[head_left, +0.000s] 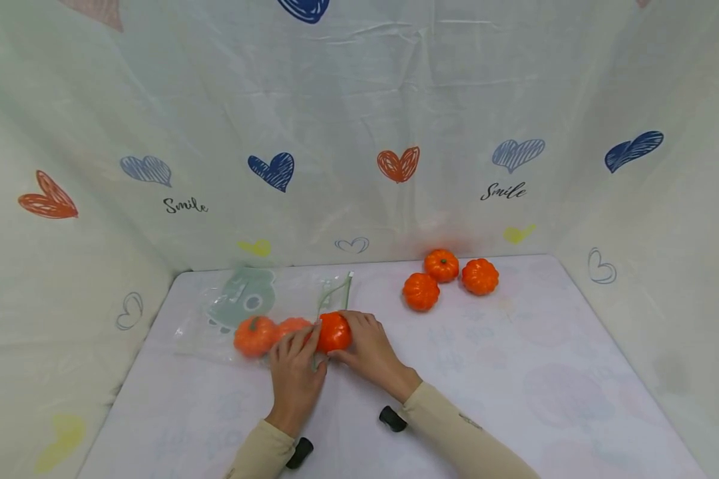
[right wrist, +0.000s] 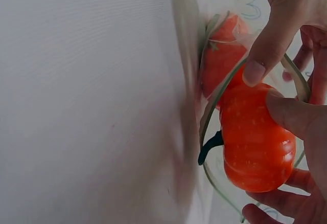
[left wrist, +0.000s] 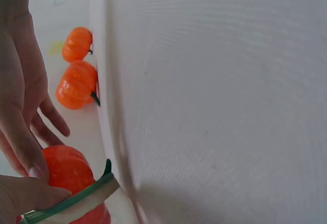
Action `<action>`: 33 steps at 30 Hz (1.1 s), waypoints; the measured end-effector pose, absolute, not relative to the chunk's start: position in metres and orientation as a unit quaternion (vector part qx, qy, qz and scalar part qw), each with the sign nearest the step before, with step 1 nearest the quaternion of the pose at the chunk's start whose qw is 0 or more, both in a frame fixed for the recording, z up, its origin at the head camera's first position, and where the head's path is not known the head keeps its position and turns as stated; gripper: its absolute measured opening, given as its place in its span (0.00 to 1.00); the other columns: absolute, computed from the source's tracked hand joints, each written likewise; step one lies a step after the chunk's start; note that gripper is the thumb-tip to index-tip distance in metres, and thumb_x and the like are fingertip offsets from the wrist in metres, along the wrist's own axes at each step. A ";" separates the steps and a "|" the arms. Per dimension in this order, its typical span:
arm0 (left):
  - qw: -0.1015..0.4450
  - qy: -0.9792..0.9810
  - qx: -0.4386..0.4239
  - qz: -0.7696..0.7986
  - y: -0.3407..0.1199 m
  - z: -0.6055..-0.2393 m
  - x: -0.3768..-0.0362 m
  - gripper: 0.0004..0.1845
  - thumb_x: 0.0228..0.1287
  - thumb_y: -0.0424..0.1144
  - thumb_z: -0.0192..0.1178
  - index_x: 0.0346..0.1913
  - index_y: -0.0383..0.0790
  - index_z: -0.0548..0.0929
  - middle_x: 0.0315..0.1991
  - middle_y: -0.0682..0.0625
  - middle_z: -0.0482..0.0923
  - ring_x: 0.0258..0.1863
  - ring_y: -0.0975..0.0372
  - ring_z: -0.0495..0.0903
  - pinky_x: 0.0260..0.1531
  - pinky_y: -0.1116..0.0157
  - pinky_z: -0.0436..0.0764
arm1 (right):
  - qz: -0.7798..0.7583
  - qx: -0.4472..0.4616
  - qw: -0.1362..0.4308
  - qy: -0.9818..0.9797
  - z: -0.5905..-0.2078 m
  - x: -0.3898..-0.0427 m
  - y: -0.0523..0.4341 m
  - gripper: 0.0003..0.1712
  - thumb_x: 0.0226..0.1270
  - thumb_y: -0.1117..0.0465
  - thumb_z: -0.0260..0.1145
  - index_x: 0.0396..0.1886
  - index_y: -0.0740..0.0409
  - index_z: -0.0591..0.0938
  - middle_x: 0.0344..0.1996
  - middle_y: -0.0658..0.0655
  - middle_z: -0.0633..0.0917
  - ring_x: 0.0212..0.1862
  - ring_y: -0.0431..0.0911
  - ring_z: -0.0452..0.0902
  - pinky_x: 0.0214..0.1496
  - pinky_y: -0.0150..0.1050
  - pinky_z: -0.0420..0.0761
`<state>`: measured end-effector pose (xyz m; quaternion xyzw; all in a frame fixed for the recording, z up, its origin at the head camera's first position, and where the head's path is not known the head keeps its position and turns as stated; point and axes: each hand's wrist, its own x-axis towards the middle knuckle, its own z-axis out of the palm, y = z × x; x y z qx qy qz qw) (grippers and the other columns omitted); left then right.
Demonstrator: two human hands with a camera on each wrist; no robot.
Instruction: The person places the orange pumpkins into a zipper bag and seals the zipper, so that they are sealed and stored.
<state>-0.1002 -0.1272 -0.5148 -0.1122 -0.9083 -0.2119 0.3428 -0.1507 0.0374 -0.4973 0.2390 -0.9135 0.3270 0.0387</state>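
Observation:
A clear zip bag (head_left: 293, 293) with a pale green cartoon print lies on the left half of the table. Inside it are two small orange pumpkins (head_left: 254, 336). With the thumb along the bag's green-edged mouth (right wrist: 223, 91), my left hand (head_left: 296, 376) grips it. My right hand (head_left: 374, 349) holds another orange pumpkin (right wrist: 255, 137), thumb on one side and fingers around the other. This pumpkin is at the mouth, its dark green stem (right wrist: 210, 146) pointing down toward the table, and the green edging curves around it.
Three more pumpkins (head_left: 441, 266) sit together near the table's back edge, right of centre. A white cloth covers the table (head_left: 515, 372). Behind and beside it hang pale curtains (head_left: 335, 100) printed with hearts. Black wrist devices (head_left: 392, 419) show at both sleeves.

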 end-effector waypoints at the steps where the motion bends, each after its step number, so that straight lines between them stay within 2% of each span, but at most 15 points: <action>1: 0.344 -0.908 -0.114 -0.212 -0.127 -0.515 -0.100 0.40 0.34 0.24 0.86 0.60 0.34 0.87 0.52 0.41 0.85 0.51 0.45 0.78 0.49 0.45 0.72 | 0.326 0.241 0.035 -0.913 -0.497 -0.152 0.036 0.43 0.62 0.52 0.82 0.72 0.62 0.74 0.65 0.61 0.81 0.65 0.59 0.74 0.66 0.57 0.76; 7: 0.351 -0.904 -0.119 -0.212 -0.126 -0.515 -0.100 0.38 0.35 0.24 0.85 0.58 0.33 0.88 0.52 0.40 0.85 0.49 0.44 0.78 0.48 0.44 0.72 | 0.335 0.254 0.005 -0.907 -0.498 -0.157 0.029 0.43 0.63 0.52 0.81 0.73 0.61 0.74 0.66 0.60 0.81 0.66 0.57 0.74 0.68 0.56 0.76; 16: 0.351 -0.905 -0.124 -0.207 -0.125 -0.516 -0.099 0.38 0.33 0.22 0.85 0.57 0.33 0.88 0.52 0.41 0.85 0.50 0.44 0.78 0.49 0.43 0.74 | 0.324 0.282 -0.025 -0.903 -0.501 -0.164 0.021 0.44 0.64 0.54 0.81 0.74 0.65 0.72 0.68 0.62 0.80 0.68 0.58 0.75 0.72 0.55 0.75; 24: 0.346 -0.908 -0.121 -0.203 -0.124 -0.515 -0.098 0.38 0.33 0.23 0.85 0.58 0.33 0.88 0.52 0.41 0.85 0.50 0.43 0.78 0.49 0.44 0.73 | 0.306 0.282 -0.011 -0.909 -0.505 -0.163 0.029 0.43 0.66 0.49 0.78 0.75 0.62 0.73 0.68 0.62 0.79 0.68 0.59 0.73 0.72 0.58 0.73; 33: 0.342 -0.911 -0.118 -0.199 -0.125 -0.512 -0.101 0.42 0.30 0.25 0.88 0.60 0.35 0.88 0.53 0.42 0.85 0.50 0.44 0.78 0.49 0.45 0.74 | 0.311 0.256 0.057 -0.913 -0.515 -0.162 0.030 0.25 0.68 0.53 0.78 0.59 0.60 0.84 0.54 0.59 0.85 0.57 0.57 0.78 0.61 0.53 0.79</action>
